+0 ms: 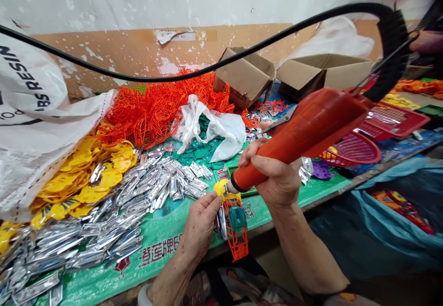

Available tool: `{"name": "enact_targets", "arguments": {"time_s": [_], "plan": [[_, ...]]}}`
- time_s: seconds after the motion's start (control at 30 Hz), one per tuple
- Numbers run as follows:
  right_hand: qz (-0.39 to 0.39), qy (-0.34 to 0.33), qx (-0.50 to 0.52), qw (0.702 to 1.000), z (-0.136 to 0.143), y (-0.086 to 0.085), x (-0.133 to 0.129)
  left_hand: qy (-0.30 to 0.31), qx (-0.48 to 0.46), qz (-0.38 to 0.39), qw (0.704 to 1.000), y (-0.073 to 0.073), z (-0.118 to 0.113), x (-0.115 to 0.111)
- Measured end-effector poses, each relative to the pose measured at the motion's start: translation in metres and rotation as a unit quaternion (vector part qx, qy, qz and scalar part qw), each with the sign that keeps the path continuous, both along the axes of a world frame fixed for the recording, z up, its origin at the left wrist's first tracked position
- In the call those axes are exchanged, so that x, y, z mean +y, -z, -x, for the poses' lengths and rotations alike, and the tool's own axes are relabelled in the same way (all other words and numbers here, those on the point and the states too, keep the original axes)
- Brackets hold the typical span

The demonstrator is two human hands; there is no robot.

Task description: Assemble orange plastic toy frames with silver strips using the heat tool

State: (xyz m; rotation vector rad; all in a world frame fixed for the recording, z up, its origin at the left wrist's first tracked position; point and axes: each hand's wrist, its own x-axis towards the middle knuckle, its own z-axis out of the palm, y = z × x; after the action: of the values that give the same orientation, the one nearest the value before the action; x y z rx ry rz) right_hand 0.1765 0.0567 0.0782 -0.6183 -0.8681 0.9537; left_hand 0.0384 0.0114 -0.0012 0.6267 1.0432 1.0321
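My right hand [277,177] is wrapped round a red-orange power screwdriver [297,135], tilted down to the left. Its tip meets the yellow part of a small plastic toy assembly [236,225]. That assembly has an orange openwork frame, a teal piece in the middle and silver strips at its left side. My left hand [200,220] pinches it by the yellow part between thumb and fingers, over the table's front edge. A black cable [194,76] arches from the screwdriver's rear across to the left. Behind the screwdriver a grey metal blade [282,120] shows, partly hidden.
Left are piles of silver parts [100,237] and yellow parts [86,172] beside a white sack [31,126]. Orange frames [148,112] heap against the wall. A white bag [224,133] lies on teal pieces. Right stand cardboard boxes [325,73] and red baskets [353,151].
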Motion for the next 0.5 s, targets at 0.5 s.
{"name": "enact_targets", "arguments": {"time_s": [0.5], "plan": [[-0.034, -0.076, 0.036, 0.996, -0.0056, 0.0033, -0.0061, 0.023, 0.088, -0.053, 0.994, -0.0025, 0.0016, -0.0032]]}}
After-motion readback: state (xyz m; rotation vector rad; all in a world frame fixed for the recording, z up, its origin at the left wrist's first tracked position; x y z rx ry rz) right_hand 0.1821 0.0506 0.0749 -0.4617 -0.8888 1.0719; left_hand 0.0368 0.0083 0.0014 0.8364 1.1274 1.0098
